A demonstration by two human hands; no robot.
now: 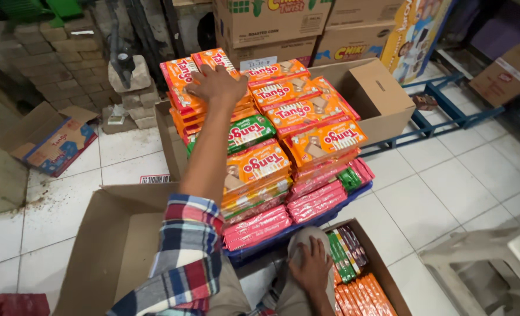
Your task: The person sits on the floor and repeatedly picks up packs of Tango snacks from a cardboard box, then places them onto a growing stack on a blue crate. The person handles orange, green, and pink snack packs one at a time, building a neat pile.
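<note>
Orange wafer packs (274, 105) fill the top of the pile in front of us, stacked on a blue crate (289, 234) that sits on the white tiled floor (441, 193). Our left hand (216, 83) reaches out to the far corner of the pile and lies flat, fingers spread, on the top orange pack (181, 79) there — pressing on it rather than closed around it. The plaid sleeve (184, 257) is rolled back above the elbow. A green pack (251, 131) shows in the second layer, and pink packs (315, 199) line the lower rows.

Our right hand (311, 269) rests low, fingers loosely spread over our knee, holding nothing. Just beside it stands a small carton (383, 263) with orange, green and dark packs packed upright. An open cardboard box (107, 240) lies to our left — nothing shows inside it — and another open box (371, 93) stands behind the pile, near a blue metal frame (441, 111).
</note>
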